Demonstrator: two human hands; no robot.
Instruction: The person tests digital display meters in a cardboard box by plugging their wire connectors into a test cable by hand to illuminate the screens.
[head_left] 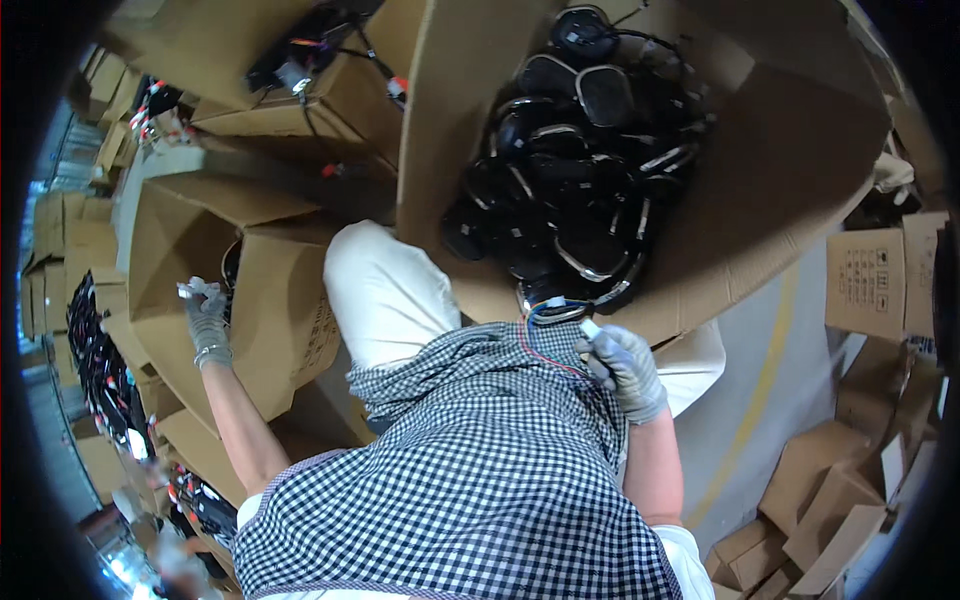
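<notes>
My left hand point(208, 322), in a light grey work glove, reaches out over an open cardboard box point(285, 270) on the left. Its fingers are closed at a small whitish piece too small to name. In front of my lap, my right hand point(630, 375), gloved too, grips a white plug connector point(590, 329). Thin red and blue wires point(530, 338) run by this hand to the near edge of a large carton point(735, 290). Inside that carton lies a heap of black rounded parts with shiny silver rims point(590, 170). A black part shows partly inside the left box.
Black cabled parts point(300, 60) rest on a carton at the upper left. Bundles of black parts point(100, 360) line the far left. Cardboard boxes point(868, 285) stand on the right, with opened ones point(815, 480) below. A yellow line point(755, 410) crosses the grey floor.
</notes>
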